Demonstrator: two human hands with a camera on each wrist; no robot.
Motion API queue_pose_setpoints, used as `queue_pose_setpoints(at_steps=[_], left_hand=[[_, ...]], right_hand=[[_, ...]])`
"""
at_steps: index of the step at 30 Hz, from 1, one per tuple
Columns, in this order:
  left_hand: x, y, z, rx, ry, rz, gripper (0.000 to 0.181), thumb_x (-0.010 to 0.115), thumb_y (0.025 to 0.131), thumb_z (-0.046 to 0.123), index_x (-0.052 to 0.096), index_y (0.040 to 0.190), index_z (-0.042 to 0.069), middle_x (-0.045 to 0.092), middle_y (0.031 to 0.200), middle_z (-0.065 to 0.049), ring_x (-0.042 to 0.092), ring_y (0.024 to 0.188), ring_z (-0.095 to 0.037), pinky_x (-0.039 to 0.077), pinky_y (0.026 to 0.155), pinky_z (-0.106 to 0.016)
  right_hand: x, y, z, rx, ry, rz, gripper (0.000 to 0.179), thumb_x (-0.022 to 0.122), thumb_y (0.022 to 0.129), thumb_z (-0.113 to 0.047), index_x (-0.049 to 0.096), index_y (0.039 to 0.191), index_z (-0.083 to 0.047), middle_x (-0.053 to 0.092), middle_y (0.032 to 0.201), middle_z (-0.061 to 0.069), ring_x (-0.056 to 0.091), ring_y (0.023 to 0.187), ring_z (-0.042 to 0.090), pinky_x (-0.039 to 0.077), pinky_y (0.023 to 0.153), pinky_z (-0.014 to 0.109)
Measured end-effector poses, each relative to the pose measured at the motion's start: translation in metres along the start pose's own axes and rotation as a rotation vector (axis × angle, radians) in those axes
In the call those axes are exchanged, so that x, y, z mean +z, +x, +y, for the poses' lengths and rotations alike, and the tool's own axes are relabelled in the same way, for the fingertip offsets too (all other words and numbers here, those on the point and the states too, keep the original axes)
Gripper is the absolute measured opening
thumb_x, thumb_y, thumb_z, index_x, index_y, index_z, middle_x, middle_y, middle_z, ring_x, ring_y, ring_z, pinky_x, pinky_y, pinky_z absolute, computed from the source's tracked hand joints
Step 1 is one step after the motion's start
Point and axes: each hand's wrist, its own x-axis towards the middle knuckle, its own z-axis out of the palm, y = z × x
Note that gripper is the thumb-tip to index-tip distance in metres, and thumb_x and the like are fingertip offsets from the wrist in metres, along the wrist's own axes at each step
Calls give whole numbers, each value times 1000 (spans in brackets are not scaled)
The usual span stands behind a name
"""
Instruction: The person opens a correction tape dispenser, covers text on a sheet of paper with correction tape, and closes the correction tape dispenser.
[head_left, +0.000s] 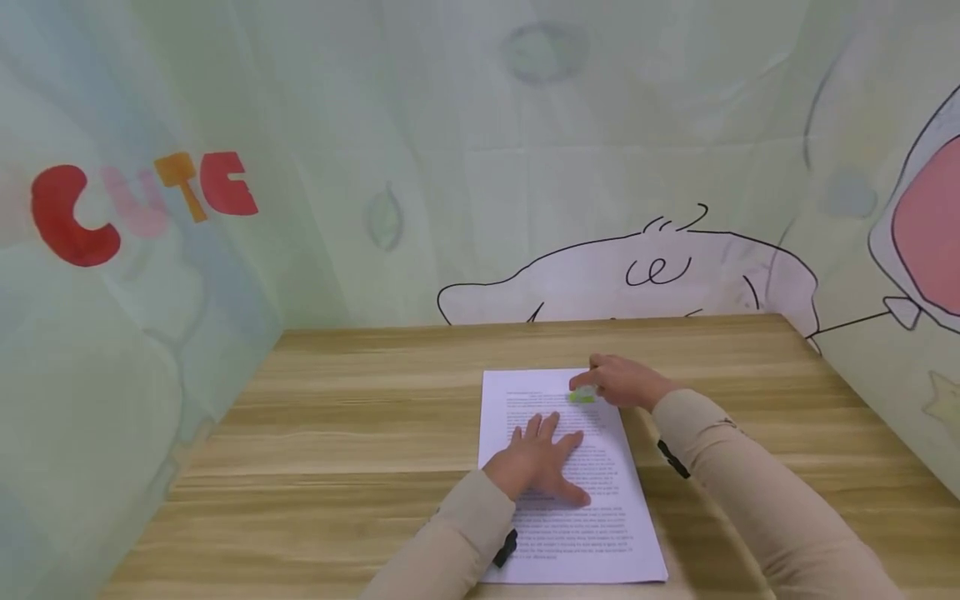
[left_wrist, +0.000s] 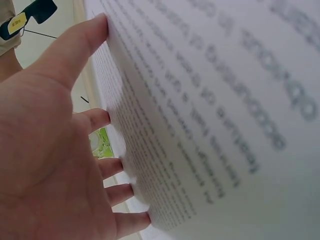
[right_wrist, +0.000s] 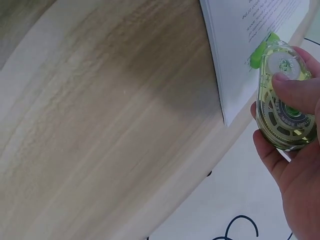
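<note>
Your correction tape (right_wrist: 287, 107), a clear case with a green end, is at the upper right part of the printed paper (head_left: 562, 546), beside the top lines of text. Your right hand (head_left: 626, 382) holds it, the thumb pressed on the face of the case and the fingers behind. Whether the green end touches the page or hangs just above it, you cannot tell from these views; nor can you make out any laid strip.

The paper lies flat, print side up, and its edge shows several sheets stacked together. Your left hand (head_left: 540, 462) is spread wide over the middle of the text, holding nothing, with fingertips and thumb tip on the top sheet.

The step in hand looks like setting the tape at the words to be covered while you steady the paper. The next move probably calls for light, even pressure and a straight draw along one line, with your left hand bracing the stack; tilt the case and the strip could skew or lift.

Under it all is the wood-grain bench (head_left: 360, 433), with a patterned curtain (head_left: 360, 125) behind.
</note>
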Motion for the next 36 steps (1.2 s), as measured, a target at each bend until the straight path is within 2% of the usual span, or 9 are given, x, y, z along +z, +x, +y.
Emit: queue_pose_setpoints(at_steps=[7,16,22,36], left_hand=[[-3,0,0,-11,14,-4,88,68,69,60,29,144,33,13,155,-6,10,143,-28,17,113,-50],[-2,-1,-2,-10,28,5,89,68,69,60,30,143,32,15,154,-6,12,142,-28,18,113,-50],[-1,4,-2,0,28,14,88,67,69,61,30,144,33,15,155,-6,12,142,-28,19,113,-48],[-2,2,1,-7,19,9,88,68,69,60,30,143,33,15,154,-6,12,142,-28,19,113,-48]], right_hand=[[0,2,0,5,14,-6,44,58,82,4,65,115,-23,52,89,7,51,77,18,47,70,32],[0,4,0,-10,-23,-30,46,59,82,3,63,118,-26,52,91,9,53,78,19,49,72,33],[-4,3,0,17,-35,-47,46,59,83,3,63,119,-26,52,93,10,53,79,19,50,74,34],[-5,-1,3,3,-40,-59,45,59,83,3,64,118,-25,51,92,10,50,75,17,48,69,29]])
